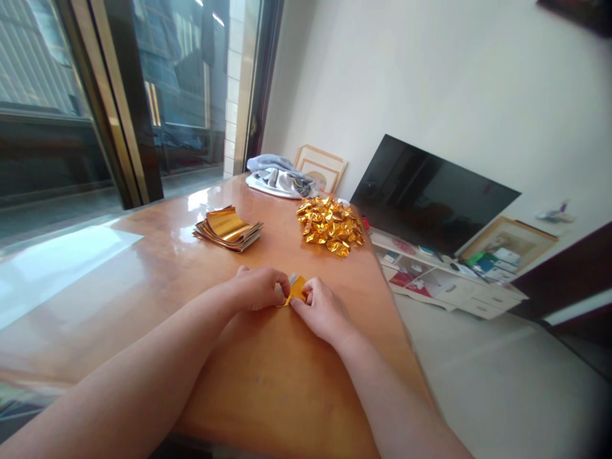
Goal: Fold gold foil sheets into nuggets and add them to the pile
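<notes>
Between my two hands is a small sheet of gold foil paper [298, 288], partly folded, with a pale strip along its far left edge. My left hand [261, 288] pinches its left side, fingers curled. On the other side, my right hand [322, 309] grips the near right part between thumb and bent fingers. Fingers cover much of the sheet's edges. Farther off to the left lies a stack of gold foil sheets [228, 228], slightly curled. A heap of folded gold foil pieces [329, 224] sits beyond my right hand.
The glossy wooden table [268, 382] drops off along its right edge. A bundle of cloth [280, 175] lies at its far end, near leaning frames [321, 167]. A television [430, 194] stands on a white cabinet [449, 287]; glass doors [182, 83] are at left.
</notes>
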{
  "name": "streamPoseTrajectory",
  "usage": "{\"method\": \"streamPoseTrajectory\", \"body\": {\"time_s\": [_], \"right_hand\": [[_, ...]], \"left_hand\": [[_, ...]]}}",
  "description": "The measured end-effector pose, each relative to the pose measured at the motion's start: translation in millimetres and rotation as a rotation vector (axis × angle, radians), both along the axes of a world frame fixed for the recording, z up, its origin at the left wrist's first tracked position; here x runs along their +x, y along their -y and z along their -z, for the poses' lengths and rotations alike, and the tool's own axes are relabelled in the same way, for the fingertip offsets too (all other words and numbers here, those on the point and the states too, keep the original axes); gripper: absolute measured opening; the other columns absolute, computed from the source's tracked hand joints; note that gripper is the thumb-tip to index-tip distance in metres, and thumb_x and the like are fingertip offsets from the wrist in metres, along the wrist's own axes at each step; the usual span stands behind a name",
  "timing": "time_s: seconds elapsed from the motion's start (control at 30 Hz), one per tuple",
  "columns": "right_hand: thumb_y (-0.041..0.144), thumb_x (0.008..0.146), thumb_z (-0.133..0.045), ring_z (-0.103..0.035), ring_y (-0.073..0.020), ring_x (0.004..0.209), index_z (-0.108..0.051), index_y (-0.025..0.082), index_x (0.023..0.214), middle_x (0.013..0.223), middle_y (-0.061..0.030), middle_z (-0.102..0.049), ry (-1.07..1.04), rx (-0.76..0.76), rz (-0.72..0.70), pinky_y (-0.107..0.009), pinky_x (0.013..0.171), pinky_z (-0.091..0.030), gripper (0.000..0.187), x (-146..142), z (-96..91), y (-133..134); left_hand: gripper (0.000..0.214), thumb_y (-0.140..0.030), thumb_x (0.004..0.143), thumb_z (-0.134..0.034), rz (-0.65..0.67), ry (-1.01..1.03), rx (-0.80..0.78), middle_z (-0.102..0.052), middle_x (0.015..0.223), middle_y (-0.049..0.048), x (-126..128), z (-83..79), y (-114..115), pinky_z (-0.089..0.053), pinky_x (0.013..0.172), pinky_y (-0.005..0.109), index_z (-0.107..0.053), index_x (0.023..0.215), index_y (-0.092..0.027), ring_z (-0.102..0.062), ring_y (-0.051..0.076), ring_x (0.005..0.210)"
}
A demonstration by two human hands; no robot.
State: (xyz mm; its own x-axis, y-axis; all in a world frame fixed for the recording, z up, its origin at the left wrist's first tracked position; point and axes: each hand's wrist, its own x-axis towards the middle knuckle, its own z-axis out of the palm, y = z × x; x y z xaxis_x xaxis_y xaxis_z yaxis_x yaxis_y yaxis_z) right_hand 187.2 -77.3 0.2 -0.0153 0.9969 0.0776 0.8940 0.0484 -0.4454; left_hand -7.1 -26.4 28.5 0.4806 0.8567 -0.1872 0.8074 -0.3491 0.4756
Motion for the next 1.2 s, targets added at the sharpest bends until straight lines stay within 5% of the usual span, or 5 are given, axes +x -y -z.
{"method": "streamPoseTrajectory", "body": {"time_s": [0.53,0.77,0.9,1.2], "right_hand": [[0.019,0.077,-0.062,-0.057,-0.0133,0.069,-0.057,0.022,0.088,0.077,0.0038,-0.064,-0.258,0.039,-0.040,-0.023,0.059,-0.035,0.013,23,23.7,-18],[0.026,0.079,-0.060,-0.056,-0.0143,0.065,-0.060,0.021,0.088,0.073,0.0034,-0.062,-0.468,0.041,-0.023,-0.023,0.057,-0.038,0.011,29,34.5,-23],[0.027,0.081,-0.059,-0.056,-0.0142,0.064,-0.061,0.021,0.090,0.074,0.0029,-0.063,-0.490,0.104,-0.046,-0.024,0.059,-0.042,0.011,29,37.2,-23],[0.028,0.081,-0.061,-0.065,-0.0173,0.081,-0.063,0.021,0.107,0.094,-0.0020,-0.067,-0.397,0.192,-0.044,-0.029,0.074,-0.051,0.026,31,29.9,-23]], "left_hand": [[0.024,-0.044,0.078,-0.061,0.021,-0.003,0.007,-0.074,0.087,-0.0052,0,1.7,-2,-0.034,0.093,0.044,-0.072,0.096,-0.034,-0.067,0.024,0.088],[0.022,-0.037,0.078,-0.060,0.068,-0.001,0.082,-0.074,0.089,-0.0033,0,6.3,-3,-0.035,0.090,0.043,-0.071,0.095,-0.031,-0.066,0.024,0.088],[0.041,-0.046,0.070,-0.067,-0.036,-0.005,0.175,-0.073,0.092,0.0014,-1,12.8,-6,-0.037,0.086,0.042,-0.064,0.106,-0.028,-0.065,0.027,0.091],[0.029,-0.045,0.061,-0.071,-0.103,-0.005,0.139,-0.072,0.095,0.0031,-2,22.5,-16,-0.040,0.080,0.040,-0.068,0.083,-0.026,-0.063,0.028,0.091]]}}
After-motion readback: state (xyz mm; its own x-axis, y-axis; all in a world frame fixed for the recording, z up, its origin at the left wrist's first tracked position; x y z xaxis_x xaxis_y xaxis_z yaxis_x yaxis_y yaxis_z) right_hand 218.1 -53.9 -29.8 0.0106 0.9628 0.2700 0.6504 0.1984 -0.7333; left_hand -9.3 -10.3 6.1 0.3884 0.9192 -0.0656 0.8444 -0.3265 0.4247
